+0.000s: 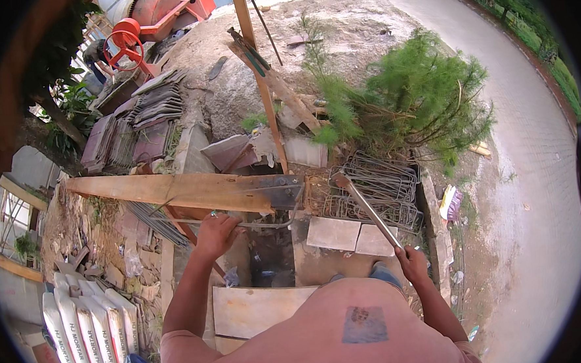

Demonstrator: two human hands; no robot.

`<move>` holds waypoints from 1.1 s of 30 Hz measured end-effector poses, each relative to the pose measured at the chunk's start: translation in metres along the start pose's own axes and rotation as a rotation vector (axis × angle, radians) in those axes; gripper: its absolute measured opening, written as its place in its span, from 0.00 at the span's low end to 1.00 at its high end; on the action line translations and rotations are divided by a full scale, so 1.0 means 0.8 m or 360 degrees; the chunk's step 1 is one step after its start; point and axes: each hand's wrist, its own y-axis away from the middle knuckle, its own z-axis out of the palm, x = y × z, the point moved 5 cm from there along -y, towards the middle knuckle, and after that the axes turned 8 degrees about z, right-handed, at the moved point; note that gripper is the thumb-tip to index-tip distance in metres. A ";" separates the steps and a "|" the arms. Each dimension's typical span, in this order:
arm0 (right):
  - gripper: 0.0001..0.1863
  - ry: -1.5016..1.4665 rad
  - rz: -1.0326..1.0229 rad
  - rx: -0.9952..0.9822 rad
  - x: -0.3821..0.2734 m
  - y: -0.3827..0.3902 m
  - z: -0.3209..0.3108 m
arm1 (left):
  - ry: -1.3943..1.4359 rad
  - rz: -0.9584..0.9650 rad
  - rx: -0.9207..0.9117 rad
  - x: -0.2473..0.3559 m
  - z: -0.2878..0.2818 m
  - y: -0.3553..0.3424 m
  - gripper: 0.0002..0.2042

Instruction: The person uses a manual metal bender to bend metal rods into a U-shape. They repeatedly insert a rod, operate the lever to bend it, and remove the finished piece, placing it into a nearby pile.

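My left hand [218, 236] is closed around a thin steel rod [266, 226], just in front of a thick wooden plank [173, 193]. The rod runs rightward from the hand and bends upward near a dark metal plate [284, 192] on the plank's right end. In my right hand [414, 264] is the lower end of a long metal bar [374, 215] with a rusty, thicker head. That bar slants up and to the left, its head just right of the plank's end and apart from the rod.
Several bent steel stirrups [386, 186] lie piled right of the plank, beside a green bush [417, 96]. An upright wooden post [259, 78] stands beyond. Stacked roof tiles [136, 124], mortar bags [91, 323] and an orange concrete mixer [157, 17] are left. A dark trench [272, 261] opens below.
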 end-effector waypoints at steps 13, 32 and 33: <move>0.31 0.0030 -0.0051 -0.0126 0.067 -0.092 -0.037 | 0.0608 -0.1642 0.0007 -0.005 0.056 0.007 0.24; 0.32 0.0236 -0.0075 -0.0373 0.128 -0.140 -0.073 | 0.0454 -0.1629 -0.0278 -0.077 0.147 0.073 0.24; 0.32 0.0274 -0.0089 -0.0401 0.121 -0.140 -0.076 | 0.0529 -0.1610 -0.0275 -0.067 0.147 0.070 0.24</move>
